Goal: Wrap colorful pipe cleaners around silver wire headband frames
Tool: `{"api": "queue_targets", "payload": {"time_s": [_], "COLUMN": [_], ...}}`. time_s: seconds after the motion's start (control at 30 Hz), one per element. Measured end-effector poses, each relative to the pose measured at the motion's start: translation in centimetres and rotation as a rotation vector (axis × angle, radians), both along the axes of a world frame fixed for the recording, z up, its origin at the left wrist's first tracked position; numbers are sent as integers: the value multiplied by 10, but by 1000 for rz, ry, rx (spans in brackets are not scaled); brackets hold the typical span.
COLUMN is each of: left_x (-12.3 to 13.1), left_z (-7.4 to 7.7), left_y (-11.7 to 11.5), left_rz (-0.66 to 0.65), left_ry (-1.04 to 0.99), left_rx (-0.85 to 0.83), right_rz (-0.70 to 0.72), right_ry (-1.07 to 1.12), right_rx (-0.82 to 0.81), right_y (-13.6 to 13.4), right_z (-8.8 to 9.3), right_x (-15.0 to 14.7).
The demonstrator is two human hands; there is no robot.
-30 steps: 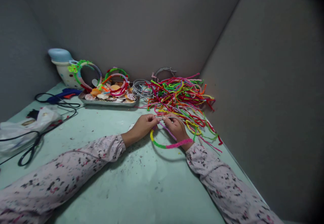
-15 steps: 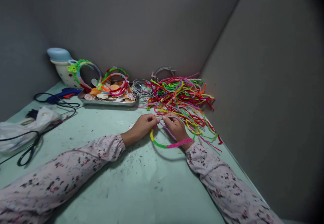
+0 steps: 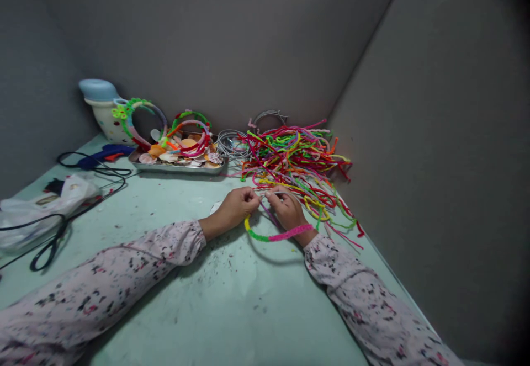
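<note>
A wire hoop point(image 3: 291, 233), wrapped in yellow, green and pink pipe cleaner, hangs toward me between my hands. My right hand point(image 3: 289, 210) is closed, thumb and fingers pinching the bare grey wire near its end. Close beside it, my left hand point(image 3: 238, 208) pinches a thin purple pipe cleaner point(image 3: 270, 213) where it meets the hoop. The purple strand trails down to the right, partly behind the right hand. The fingertips of both hands nearly meet, and the exact contact between strand and wire is hidden.
Behind the hands lies a heap of colourful pipe cleaners point(image 3: 290, 150) beside coiled wire point(image 3: 232, 144). A metal tray point(image 3: 178, 169) holds shells and wrapped hoops. At left are a white cup point(image 3: 105, 118), a blue glue gun point(image 3: 99, 157), a black cord point(image 3: 62, 228) and a plastic bag point(image 3: 78, 189).
My left fingers have shifted slightly, and the purple strand has swung left and looks shorter. The wrapped hoop has tilted a little to the left. My right hand is almost still.
</note>
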State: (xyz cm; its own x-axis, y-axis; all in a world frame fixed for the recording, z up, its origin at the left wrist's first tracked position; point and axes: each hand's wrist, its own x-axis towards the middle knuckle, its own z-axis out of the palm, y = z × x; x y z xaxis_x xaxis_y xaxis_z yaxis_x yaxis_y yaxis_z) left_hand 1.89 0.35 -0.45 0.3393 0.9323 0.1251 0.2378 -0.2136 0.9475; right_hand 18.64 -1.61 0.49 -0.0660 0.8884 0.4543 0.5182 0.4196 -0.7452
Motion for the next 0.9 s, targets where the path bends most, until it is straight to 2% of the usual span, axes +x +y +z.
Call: {"api": "queue_targets", "payload": {"time_s": [0.3,0.57,0.9], "left_x": [-1,0,0], "left_z": [5,0,6], "left_y": [-2,-1,-5], "left_rz": [-42,3,55], "left_ry": [-105,-13,110], "left_rx": [-45,-26,61], "right_rz": [-20,-13,2], "right_ry": [56,-47,-76], "right_rx": [-86,-31,-9], "right_y": [0,0,0], "right_z": [-2,-1,-2], "right_x": [0,0,-1]}}
